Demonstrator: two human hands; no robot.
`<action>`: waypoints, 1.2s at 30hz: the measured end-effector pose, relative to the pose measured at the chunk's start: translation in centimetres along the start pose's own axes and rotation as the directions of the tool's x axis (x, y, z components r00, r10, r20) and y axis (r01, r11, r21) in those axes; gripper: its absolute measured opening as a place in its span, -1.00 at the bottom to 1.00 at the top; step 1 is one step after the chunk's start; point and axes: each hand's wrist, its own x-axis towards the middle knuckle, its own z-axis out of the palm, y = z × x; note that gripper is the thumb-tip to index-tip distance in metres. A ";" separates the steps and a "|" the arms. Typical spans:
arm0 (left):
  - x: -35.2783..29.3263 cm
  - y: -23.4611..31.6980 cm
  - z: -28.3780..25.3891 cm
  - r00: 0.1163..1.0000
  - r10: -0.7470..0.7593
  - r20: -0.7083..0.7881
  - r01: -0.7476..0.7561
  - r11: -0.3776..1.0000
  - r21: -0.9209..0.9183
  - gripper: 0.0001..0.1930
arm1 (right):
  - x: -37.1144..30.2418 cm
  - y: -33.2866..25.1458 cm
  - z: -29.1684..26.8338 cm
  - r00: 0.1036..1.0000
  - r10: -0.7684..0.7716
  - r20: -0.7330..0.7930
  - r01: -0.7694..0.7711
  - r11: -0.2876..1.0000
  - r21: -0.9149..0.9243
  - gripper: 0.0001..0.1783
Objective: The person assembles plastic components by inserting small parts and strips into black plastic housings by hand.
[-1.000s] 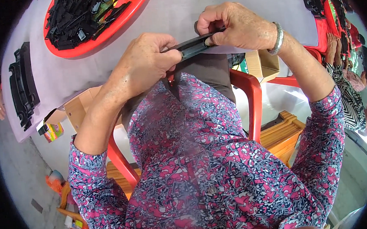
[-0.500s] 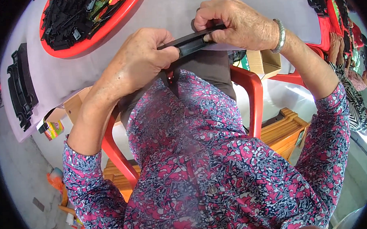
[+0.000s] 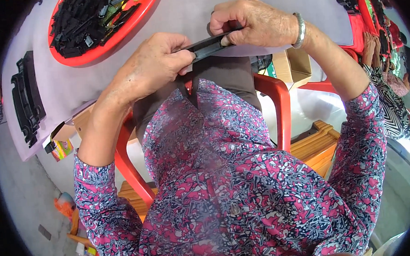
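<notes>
Both hands of a seated person on a black plastic strip (image 3: 207, 47), at the near edge of a bench (image 3: 199, 10) spread with pale lilac cloth; the left hand (image 3: 157, 61) pinches the strip's left end between thumb and curled fingers; the right hand (image 3: 257, 25), with a pale bangle (image 3: 299, 30) at the wrist, grips the other end, thumb along the near side; the strip slants upward to the right, spanning the gap between the hands. On the bench, upper left, a red tray (image 3: 83, 60) holds a heap of black plastic pieces (image 3: 79, 25); further left, long black moulded parts (image 3: 25, 98) lie near the bench's left edge. Below, a red plastic chair (image 3: 280, 110) flanks the sitter; an open cardboard box (image 3: 299, 67) stands beside it; slatted wooden furniture (image 3: 315, 145) rests on the pale floor (image 3: 28, 197); at the far right, another person's forearms (image 3: 370, 50) appear above a black-and-white striped garment (image 3: 384, 104).
</notes>
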 end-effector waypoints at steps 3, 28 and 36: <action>-0.2 0.1 -0.2 0.999 0.012 0.042 -0.011 0.999 -0.030 -0.79 | 0.5 0.0 -0.4 0.983 0.127 0.135 -0.127 0.992 -0.007 -0.82; -0.4 -0.4 0.3 0.989 0.138 -0.058 -0.126 0.977 0.174 -0.77 | -0.6 0.6 1.6 0.986 -0.143 -0.080 0.117 0.955 -0.271 -0.85; -0.6 -0.2 0.6 0.994 0.107 -0.025 -0.098 0.967 0.236 -0.84 | -1.0 0.5 1.5 0.993 -0.117 -0.016 0.108 0.956 -0.274 -0.78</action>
